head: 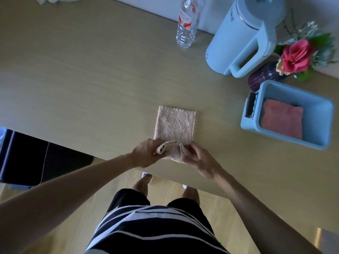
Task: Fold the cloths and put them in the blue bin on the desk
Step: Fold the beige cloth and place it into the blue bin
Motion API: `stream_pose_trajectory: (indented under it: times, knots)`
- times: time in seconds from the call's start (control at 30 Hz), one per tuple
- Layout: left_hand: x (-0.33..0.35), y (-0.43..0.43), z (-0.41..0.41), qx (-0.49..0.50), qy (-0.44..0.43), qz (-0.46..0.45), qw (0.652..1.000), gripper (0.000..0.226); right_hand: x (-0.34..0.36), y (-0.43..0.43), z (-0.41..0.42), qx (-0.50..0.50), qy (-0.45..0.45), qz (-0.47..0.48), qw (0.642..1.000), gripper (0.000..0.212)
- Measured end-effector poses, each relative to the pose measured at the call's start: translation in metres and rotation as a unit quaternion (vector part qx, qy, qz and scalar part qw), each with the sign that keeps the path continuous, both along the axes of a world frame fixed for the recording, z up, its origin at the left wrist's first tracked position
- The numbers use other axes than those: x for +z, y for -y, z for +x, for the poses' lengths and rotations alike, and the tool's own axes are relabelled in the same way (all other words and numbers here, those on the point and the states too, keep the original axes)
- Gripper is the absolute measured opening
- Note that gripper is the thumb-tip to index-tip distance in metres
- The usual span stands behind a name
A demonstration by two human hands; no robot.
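Cloth (175, 125) lies lengthwise away, near edge lifted.

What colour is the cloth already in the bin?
Coral pink cloth in the blue bin; head view.

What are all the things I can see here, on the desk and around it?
Desk: one, light wood, fills the upper view.
Cloth on desk: one, pale pink, near edge at centre, near end lifted by both hands.
Blue bin: one, light blue, right side of the desk.
Cloth in bin: one, coral red, folded, lying flat inside.
Water bottle: one, clear with red-and-white label, far centre.
Kettle: one, pale blue with handle, far right.
Vase: one, dark purple, between kettle and bin.
Flowers: red bloom with greenery, in the vase.
Left hand: pinching the cloth's near-left edge.
Right hand: pinching its near-right edge.
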State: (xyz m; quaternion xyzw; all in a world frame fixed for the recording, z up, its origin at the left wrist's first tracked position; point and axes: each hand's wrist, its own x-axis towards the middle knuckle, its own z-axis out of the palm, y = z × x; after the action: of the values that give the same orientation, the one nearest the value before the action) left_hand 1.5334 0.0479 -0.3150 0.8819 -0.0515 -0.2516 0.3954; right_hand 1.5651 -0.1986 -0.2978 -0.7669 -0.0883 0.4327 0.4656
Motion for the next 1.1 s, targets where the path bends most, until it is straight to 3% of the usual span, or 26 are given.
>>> stream_pose_trajectory:
  times: [0.1, 0.2, 0.33, 0.43, 0.67, 0.87, 1.0, 1.1]
  knots:
    - [0.004, 0.0, 0.01, 0.076, -0.074, 0.003, 0.994, 0.034, -0.003, -0.002, 0.002, -0.001, -0.014, -0.001, 1.0, 0.079]
    - [0.004, 0.0, 0.019, 0.123, -0.076, -0.023, 0.989, 0.042, -0.01, -0.012, 0.008, -0.043, 0.059, -0.043, 0.996, 0.059]
    - [0.002, 0.002, 0.031, 0.174, -0.083, -0.016, 0.981, 0.043, -0.01, -0.023, 0.026, -0.166, 0.069, 0.016, 0.984, 0.017]
    - [-0.002, 0.001, 0.036, 0.195, -0.108, -0.024, 0.975, 0.044, -0.01, -0.029, 0.038, -0.208, 0.08, 0.016, 0.975, 0.017]
    - [-0.007, 0.001, 0.045, 0.218, -0.065, -0.008, 0.974, 0.026, -0.03, -0.038, 0.06, -0.216, 0.095, -0.128, 0.963, 0.036]
    - [-0.014, 0.005, 0.047, 0.251, -0.06, 0.013, 0.966, 0.008, -0.035, -0.048, 0.071, -0.215, 0.158, -0.165, 0.949, 0.032]
    - [-0.018, 0.006, 0.047, 0.259, -0.063, 0.027, 0.963, 0.013, -0.035, -0.052, 0.076, -0.237, 0.203, -0.123, 0.942, 0.032]
    - [-0.019, 0.006, 0.049, 0.27, -0.071, 0.019, 0.96, 0.026, -0.039, -0.051, 0.077, -0.242, 0.22, -0.142, 0.934, 0.026]
